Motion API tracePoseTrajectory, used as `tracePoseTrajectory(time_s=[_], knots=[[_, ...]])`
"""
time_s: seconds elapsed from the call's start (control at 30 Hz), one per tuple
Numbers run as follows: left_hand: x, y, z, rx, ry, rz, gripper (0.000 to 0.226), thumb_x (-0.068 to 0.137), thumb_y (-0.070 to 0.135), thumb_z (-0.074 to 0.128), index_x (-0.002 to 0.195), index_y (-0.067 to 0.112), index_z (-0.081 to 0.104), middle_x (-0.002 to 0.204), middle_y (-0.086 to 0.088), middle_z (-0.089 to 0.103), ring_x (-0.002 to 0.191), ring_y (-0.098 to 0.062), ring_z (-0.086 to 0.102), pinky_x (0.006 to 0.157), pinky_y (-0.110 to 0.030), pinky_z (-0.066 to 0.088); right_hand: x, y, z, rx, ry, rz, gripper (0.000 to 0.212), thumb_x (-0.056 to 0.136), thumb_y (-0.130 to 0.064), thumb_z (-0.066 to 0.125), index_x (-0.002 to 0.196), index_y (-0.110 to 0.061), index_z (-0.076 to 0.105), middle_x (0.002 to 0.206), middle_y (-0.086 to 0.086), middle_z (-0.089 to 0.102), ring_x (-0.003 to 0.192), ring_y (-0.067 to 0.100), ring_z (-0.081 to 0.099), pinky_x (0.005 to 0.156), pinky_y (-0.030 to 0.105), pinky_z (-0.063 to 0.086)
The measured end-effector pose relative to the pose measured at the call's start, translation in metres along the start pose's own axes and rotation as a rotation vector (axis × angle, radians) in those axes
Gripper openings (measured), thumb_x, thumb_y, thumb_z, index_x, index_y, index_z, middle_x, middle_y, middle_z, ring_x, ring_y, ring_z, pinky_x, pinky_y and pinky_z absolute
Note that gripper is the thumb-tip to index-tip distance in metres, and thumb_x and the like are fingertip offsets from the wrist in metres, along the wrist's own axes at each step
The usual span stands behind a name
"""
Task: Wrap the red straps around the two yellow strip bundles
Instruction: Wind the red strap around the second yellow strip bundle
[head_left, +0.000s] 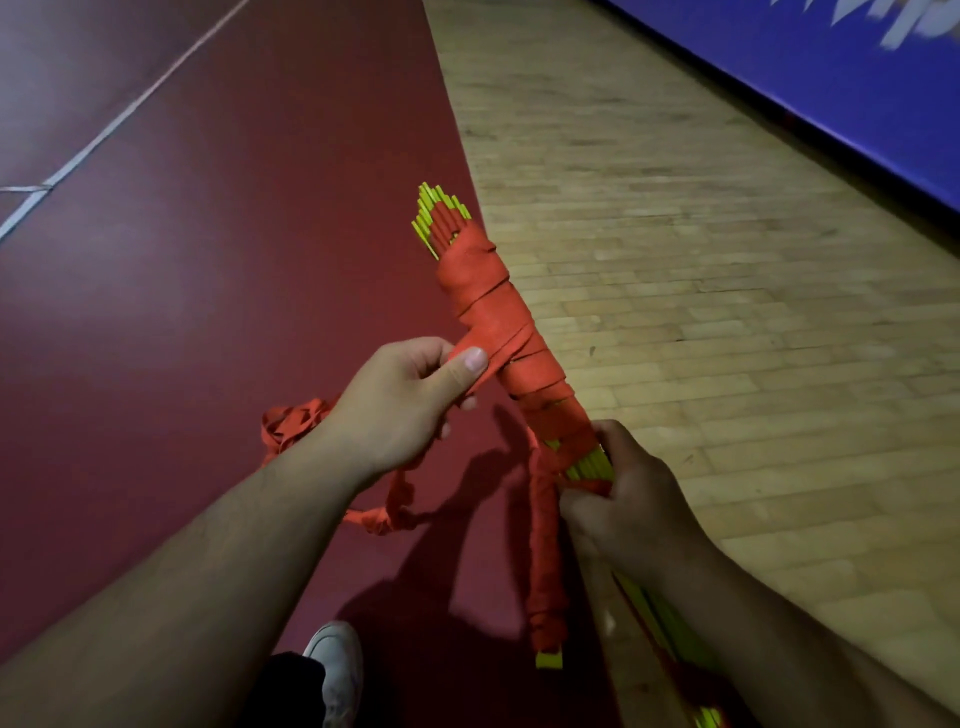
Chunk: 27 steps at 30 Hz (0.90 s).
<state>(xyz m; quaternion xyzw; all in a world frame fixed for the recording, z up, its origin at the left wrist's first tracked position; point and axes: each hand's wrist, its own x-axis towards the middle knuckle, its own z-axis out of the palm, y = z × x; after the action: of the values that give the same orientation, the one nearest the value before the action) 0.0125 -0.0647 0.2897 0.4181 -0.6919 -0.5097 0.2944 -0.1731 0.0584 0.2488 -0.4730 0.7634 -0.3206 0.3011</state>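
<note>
A yellow strip bundle (432, 214) points away from me, slanting up and left, most of its length covered by turns of a red strap (496, 306). My left hand (405, 400) pinches the strap flat between thumb and fingers just left of the bundle. Loose red strap (387, 512) trails in loops below my left wrist. My right hand (623, 499) grips the bundle's near part, where bare yellow strips show. A second, narrower strap-wrapped piece (545, 571) hangs down from near my right hand, with a yellow tip at its bottom. More yellow strips (709, 719) pass under my right forearm.
I stand over a dark red floor mat (234, 260) that meets a light wooden floor (727, 312) on the right. A blue wall banner (831, 78) runs along the far right. My white shoe (337, 665) shows at the bottom. White lines (78, 156) cross the upper left.
</note>
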Motion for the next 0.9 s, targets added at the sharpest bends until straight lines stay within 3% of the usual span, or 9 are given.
tracePoseTrajectory(time_s=[0.17, 0.3, 0.4, 0.53, 0.6, 0.7, 0.8, 0.9], knots=[[-0.004, 0.002, -0.002, -0.085, -0.184, 0.023, 0.019, 0.104, 0.015, 0.05, 0.089, 0.011, 0.061, 0.072, 0.005, 0.068, 0.066, -0.008, 0.059, 0.064, -0.028, 0.044, 0.001, -0.004, -0.002, 0.133, 0.013, 0.022, 0.037, 0.075, -0.013, 0.075, 0.098, -0.037, 0.06, 0.07, -0.001, 0.071, 0.06, 0.019, 0.067, 0.063, 0.04, 0.056], [-0.004, 0.0, 0.002, -0.186, -0.168, -0.006, 0.033, 0.098, 0.039, 0.046, 0.072, 0.021, 0.053, 0.059, 0.001, 0.05, 0.056, -0.017, 0.041, 0.067, -0.046, 0.043, -0.002, -0.013, -0.006, 0.272, -0.044, 0.008, 0.037, 0.074, -0.005, 0.074, 0.097, -0.031, 0.064, 0.071, 0.007, 0.072, 0.064, 0.028, 0.069, 0.065, 0.043, 0.057], [-0.002, 0.004, 0.005, -0.265, -0.058, -0.025, 0.032, 0.095, 0.052, 0.054, 0.073, 0.028, 0.055, 0.055, 0.006, 0.044, 0.053, -0.015, 0.037, 0.06, -0.034, 0.036, -0.003, -0.016, -0.005, 0.472, -0.145, 0.026, 0.034, 0.06, -0.015, 0.073, 0.092, -0.026, 0.069, 0.074, 0.012, 0.071, 0.066, 0.033, 0.067, 0.068, 0.047, 0.056], [0.001, 0.0, 0.006, -0.269, -0.05, -0.018, 0.037, 0.087, 0.061, 0.06, 0.097, 0.025, 0.058, 0.055, 0.008, 0.047, 0.054, -0.014, 0.042, 0.054, -0.025, 0.043, -0.003, -0.012, -0.005, 0.655, -0.427, 0.041, 0.042, 0.054, -0.018, 0.071, 0.094, -0.004, 0.062, 0.074, 0.026, 0.063, 0.061, 0.037, 0.061, 0.061, 0.043, 0.05], [-0.001, -0.003, 0.005, -0.248, -0.121, 0.014, 0.032, 0.084, 0.062, 0.056, 0.085, 0.03, 0.063, 0.057, 0.011, 0.051, 0.054, -0.012, 0.044, 0.058, -0.026, 0.047, -0.003, -0.009, -0.005, 0.69, -0.52, 0.052, 0.044, 0.053, -0.019, 0.07, 0.093, -0.001, 0.062, 0.074, 0.028, 0.062, 0.06, 0.037, 0.062, 0.061, 0.04, 0.051], [-0.005, -0.001, 0.004, -0.204, -0.14, 0.044, 0.024, 0.083, 0.06, 0.054, 0.074, 0.042, 0.069, 0.056, 0.008, 0.054, 0.053, -0.013, 0.047, 0.049, -0.02, 0.041, -0.003, -0.005, -0.005, 0.737, -0.619, 0.073, 0.041, 0.052, -0.02, 0.068, 0.086, 0.001, 0.065, 0.071, 0.03, 0.061, 0.061, 0.036, 0.062, 0.06, 0.038, 0.052], [-0.005, -0.003, 0.005, -0.267, -0.163, 0.058, 0.034, 0.076, 0.064, 0.058, 0.084, 0.034, 0.071, 0.067, -0.006, 0.058, 0.061, -0.02, 0.049, 0.057, -0.027, 0.041, -0.003, -0.002, -0.004, 0.724, -0.681, 0.113, 0.045, 0.052, -0.022, 0.067, 0.089, 0.003, 0.066, 0.077, 0.031, 0.063, 0.065, 0.036, 0.062, 0.064, 0.041, 0.05], [-0.005, -0.002, 0.008, -0.295, -0.175, 0.061, 0.058, 0.08, 0.06, 0.06, 0.096, 0.005, 0.067, 0.075, -0.025, 0.057, 0.063, -0.026, 0.05, 0.056, -0.035, 0.042, -0.002, -0.003, -0.005, 0.702, -0.674, 0.153, 0.05, 0.048, -0.021, 0.068, 0.093, 0.001, 0.068, 0.078, 0.027, 0.061, 0.066, 0.036, 0.061, 0.064, 0.042, 0.051]])
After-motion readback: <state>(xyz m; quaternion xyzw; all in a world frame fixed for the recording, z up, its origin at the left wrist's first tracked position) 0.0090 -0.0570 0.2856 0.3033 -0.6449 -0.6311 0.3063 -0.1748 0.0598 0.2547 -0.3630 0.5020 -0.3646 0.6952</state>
